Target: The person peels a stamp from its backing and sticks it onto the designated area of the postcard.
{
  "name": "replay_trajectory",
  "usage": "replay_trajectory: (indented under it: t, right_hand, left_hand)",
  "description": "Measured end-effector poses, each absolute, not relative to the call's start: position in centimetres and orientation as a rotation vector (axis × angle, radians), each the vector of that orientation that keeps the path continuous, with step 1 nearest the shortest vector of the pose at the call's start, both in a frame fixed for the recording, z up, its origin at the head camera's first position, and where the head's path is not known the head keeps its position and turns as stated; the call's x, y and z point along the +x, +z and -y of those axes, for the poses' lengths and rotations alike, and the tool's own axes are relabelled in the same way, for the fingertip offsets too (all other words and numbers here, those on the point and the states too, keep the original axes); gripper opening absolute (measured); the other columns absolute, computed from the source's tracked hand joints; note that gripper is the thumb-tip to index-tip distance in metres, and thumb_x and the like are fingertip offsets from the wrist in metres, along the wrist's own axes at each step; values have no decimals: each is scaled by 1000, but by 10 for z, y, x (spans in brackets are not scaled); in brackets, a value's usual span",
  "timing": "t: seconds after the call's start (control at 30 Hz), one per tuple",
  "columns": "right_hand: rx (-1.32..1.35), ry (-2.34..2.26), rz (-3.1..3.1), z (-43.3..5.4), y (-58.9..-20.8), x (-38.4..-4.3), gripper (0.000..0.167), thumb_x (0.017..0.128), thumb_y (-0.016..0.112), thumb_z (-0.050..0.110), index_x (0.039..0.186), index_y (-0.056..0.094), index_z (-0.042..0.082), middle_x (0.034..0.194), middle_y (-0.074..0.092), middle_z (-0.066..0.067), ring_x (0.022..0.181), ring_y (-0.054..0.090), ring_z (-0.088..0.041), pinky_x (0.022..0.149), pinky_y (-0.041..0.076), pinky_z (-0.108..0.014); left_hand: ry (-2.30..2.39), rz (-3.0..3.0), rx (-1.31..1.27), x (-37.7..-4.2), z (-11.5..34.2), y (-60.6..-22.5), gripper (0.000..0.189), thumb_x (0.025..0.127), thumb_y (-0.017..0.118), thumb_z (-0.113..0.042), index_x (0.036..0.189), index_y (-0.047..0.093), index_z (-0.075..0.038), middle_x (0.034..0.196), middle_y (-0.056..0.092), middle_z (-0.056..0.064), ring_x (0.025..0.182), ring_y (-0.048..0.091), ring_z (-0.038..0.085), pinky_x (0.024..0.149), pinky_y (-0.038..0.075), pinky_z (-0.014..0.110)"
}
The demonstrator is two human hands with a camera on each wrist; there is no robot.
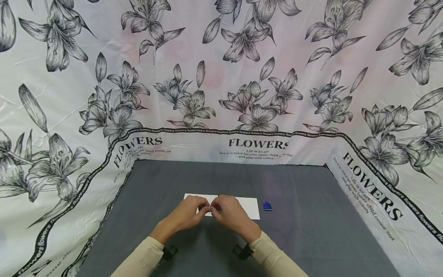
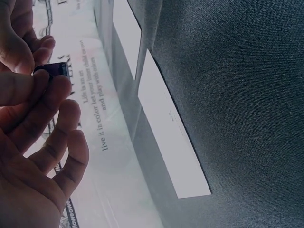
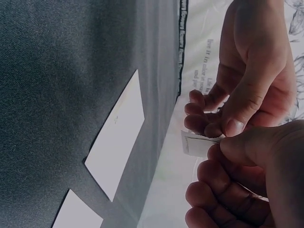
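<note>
Both hands meet above white paper on the grey table, pinching one small flat sachet (image 3: 195, 145) between them. My left hand (image 1: 189, 211) grips it with thumb and forefinger. Opposite, my right hand (image 1: 231, 212) pinches its other side. In the right wrist view the sachet shows a pale face and a serrated edge; the left wrist view shows a dark face. Fingers cover much of it. Whether it is torn, I cannot tell. Two white cards (image 2: 168, 128) lie below, one bearing small specks. To their right lies a small blue packet (image 1: 267, 206).
A dark grey cloth (image 1: 311, 231) covers the table. White flower-printed curtain (image 1: 257, 148) hangs behind it and along both sides. A dark strap (image 1: 242, 252) with a device sits at each wrist, beside the cream sleeves (image 1: 273, 254).
</note>
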State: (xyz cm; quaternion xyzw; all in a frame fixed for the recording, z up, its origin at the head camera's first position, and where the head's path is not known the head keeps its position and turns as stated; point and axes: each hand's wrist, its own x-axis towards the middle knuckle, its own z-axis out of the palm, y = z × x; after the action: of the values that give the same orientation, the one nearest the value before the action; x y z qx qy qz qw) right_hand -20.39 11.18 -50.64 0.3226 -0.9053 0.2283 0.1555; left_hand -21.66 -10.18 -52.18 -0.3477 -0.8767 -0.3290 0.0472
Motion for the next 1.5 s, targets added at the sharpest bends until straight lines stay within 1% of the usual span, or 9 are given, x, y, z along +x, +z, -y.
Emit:
replay_trajectory:
  t: [0.13,0.2,0.4,0.63,0.83,0.9,1.07,1.3,1.5]
  right_hand:
    - [910,651,2606,-110,-504,-205,6,95,79,10,90,83,13,81,72,2,71,63,-8,69,55,-28]
    - [905,652,2612,-110,-503,-206,6,95,79,11,91,83,13,80,73,3,70,62,-7,69,55,-27]
    - [888,639,2619,-109,-501,-209,7,96,79,13,90,83,14,80,73,4,69,60,-6,68,55,-27]
    - [848,635,2637,-112,-501,-211,9,96,78,12,88,82,13,78,71,4,67,58,-5,66,53,-25]
    - [826,655,2625,-118,-502,-212,9,95,78,10,86,81,13,77,71,5,66,57,-3,64,52,-24]
    - [811,659,2625,-121,-503,-212,10,94,78,10,85,81,14,77,71,5,66,56,-3,64,51,-24]
    - [780,654,2644,-126,-505,-213,10,94,79,10,85,80,14,76,70,6,66,53,-2,64,49,-23]
    - [804,683,2680,-125,-509,-211,10,94,78,8,84,81,10,72,68,5,62,48,-1,60,45,-21]
    - [857,680,2690,-121,-515,-208,12,92,77,5,81,79,10,69,65,5,61,46,1,59,43,-20]
  left_hand:
    - [-998,2673,-1077,-220,103,-521,12,105,69,-9,100,80,-12,85,71,-10,75,58,-2,70,52,24]
    - [-997,2667,-1087,-222,105,-520,12,104,68,-8,99,80,-11,84,70,-11,74,58,-2,70,52,24]
    - [-975,2657,-1088,-226,107,-519,12,102,68,-7,96,79,-11,81,68,-11,72,56,-1,69,51,25]
    - [-938,2699,-1033,-227,109,-518,12,103,69,-10,97,80,-11,80,65,-13,72,56,1,70,51,24]
    - [-935,2693,-998,-226,111,-518,13,103,69,-9,96,79,-11,80,66,-13,72,56,3,69,50,25]
    - [-926,2683,-975,-226,112,-518,13,102,69,-9,95,79,-12,80,66,-13,72,56,2,69,50,25]
    - [-905,2680,-849,-225,115,-518,13,101,70,-11,92,78,-16,80,67,-13,71,59,7,65,48,25]
    - [-887,2672,-764,-226,118,-517,13,101,71,-12,90,77,-16,79,67,-12,69,53,0,62,46,23]
    - [-874,2668,-767,-226,118,-518,13,101,71,-13,91,76,-18,80,68,-12,69,55,1,62,46,23]
